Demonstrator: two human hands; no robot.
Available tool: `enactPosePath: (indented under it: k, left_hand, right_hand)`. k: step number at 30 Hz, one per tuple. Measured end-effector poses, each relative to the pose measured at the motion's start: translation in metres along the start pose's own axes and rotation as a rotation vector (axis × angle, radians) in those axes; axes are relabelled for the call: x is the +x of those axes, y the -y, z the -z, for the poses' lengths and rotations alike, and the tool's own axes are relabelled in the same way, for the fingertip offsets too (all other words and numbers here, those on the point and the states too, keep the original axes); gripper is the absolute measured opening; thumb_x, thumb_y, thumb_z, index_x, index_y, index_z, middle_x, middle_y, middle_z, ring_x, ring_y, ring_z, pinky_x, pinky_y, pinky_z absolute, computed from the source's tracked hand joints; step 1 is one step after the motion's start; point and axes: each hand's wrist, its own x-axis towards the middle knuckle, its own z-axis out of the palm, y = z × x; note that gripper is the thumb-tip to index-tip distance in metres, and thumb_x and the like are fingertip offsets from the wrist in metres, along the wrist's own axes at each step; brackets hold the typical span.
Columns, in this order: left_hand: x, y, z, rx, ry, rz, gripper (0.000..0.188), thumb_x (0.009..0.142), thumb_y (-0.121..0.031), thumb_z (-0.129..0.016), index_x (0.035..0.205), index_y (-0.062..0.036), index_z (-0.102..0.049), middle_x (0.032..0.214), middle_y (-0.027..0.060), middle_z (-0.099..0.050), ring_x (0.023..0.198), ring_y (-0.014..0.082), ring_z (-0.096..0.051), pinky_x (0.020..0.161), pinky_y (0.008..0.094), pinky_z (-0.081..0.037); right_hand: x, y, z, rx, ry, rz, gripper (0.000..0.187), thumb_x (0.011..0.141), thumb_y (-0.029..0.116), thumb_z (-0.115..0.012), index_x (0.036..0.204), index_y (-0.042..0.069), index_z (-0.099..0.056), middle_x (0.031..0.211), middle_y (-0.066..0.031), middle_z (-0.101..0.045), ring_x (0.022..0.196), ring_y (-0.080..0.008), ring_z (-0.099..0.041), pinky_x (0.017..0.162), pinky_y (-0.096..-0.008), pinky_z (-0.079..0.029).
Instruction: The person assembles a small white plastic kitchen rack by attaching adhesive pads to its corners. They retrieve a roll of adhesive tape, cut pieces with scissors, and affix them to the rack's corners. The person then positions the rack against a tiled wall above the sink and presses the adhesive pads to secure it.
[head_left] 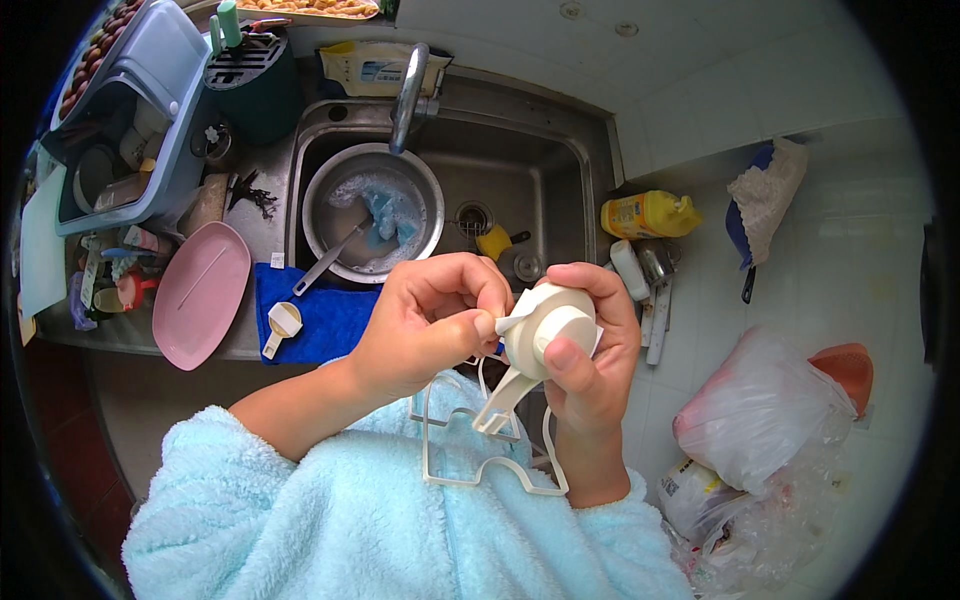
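In my right hand is a cream plastic holder, a round disc-like body with a short arm. My thumb presses its raised round middle and my fingers wrap its far edge. A bent cream outline frame hangs below it, in front of my pale blue fleece sleeves; how the two join is partly hidden. My left hand is closed, thumb and forefinger pinching a thin white flap at the disc's left edge. Whether the flap is film or cloth, I cannot tell.
Ahead is a steel sink with a faucet and a metal bowl of soapy water with a blue cloth. Left lie a blue towel, a small cream piece and a pink tray. Plastic bags hang at right.
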Motion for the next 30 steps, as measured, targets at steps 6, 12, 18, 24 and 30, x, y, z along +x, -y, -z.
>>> enactPosePath:
  k: [6,12,18,24,30]
  left_hand:
    - [0.0,0.006,-0.003,-0.252,-0.025,0.104,0.017,0.09,-0.017,-0.071,0.092,-0.0026,-0.063,0.09,0.0052,-0.063,0.076,0.0097,-0.059,0.069,0.0251,-0.05]
    - [0.0,0.008,-0.002,-0.293,-0.016,0.087,0.016,0.09,-0.016,-0.071,0.094,-0.0026,-0.062,0.087,0.0052,-0.063,0.075,0.0099,-0.059,0.068,0.0261,-0.05]
    - [-0.001,0.009,0.001,-0.259,0.011,0.105,0.017,0.093,-0.017,-0.071,0.096,-0.0023,-0.062,0.087,0.0054,-0.062,0.078,0.0103,-0.06,0.068,0.0253,-0.05]
    - [0.001,0.001,0.004,-0.052,0.02,-0.025,0.013,0.096,-0.012,-0.069,0.099,-0.0007,-0.064,0.097,0.008,-0.063,0.082,0.0106,-0.062,0.072,0.0252,-0.052]
    - [0.001,-0.021,-0.001,0.63,0.044,-0.269,0.011,0.089,-0.003,-0.073,0.099,0.0011,-0.073,0.096,0.0098,-0.069,0.084,0.0134,-0.069,0.07,0.024,-0.058]
  right_hand:
    - [0.0,-0.003,-0.001,0.034,-0.013,-0.006,0.052,0.086,0.017,-0.08,0.129,0.0,-0.055,0.105,-0.005,-0.066,0.092,-0.0082,-0.062,0.081,-0.0234,-0.051]
    - [0.001,-0.005,0.004,0.131,-0.002,-0.069,0.052,0.085,0.019,-0.078,0.128,0.0,-0.054,0.104,-0.0053,-0.064,0.092,-0.0092,-0.062,0.08,-0.0239,-0.051]
    - [0.002,-0.008,0.01,0.137,0.0,-0.053,0.055,0.084,0.023,-0.077,0.127,0.0,-0.052,0.108,-0.0105,-0.064,0.087,-0.0148,-0.065,0.076,-0.0276,-0.055]
    - [0.005,-0.005,0.015,-0.017,-0.016,0.011,0.058,0.081,0.027,-0.078,0.125,0.001,-0.051,0.11,-0.015,-0.062,0.074,-0.0224,-0.071,0.065,-0.0325,-0.061]
    - [0.004,0.007,0.009,-0.02,-0.007,-0.021,0.052,0.082,0.016,-0.078,0.126,0.002,-0.053,0.111,-0.0073,-0.06,0.097,-0.0105,-0.06,0.086,-0.0247,-0.05]
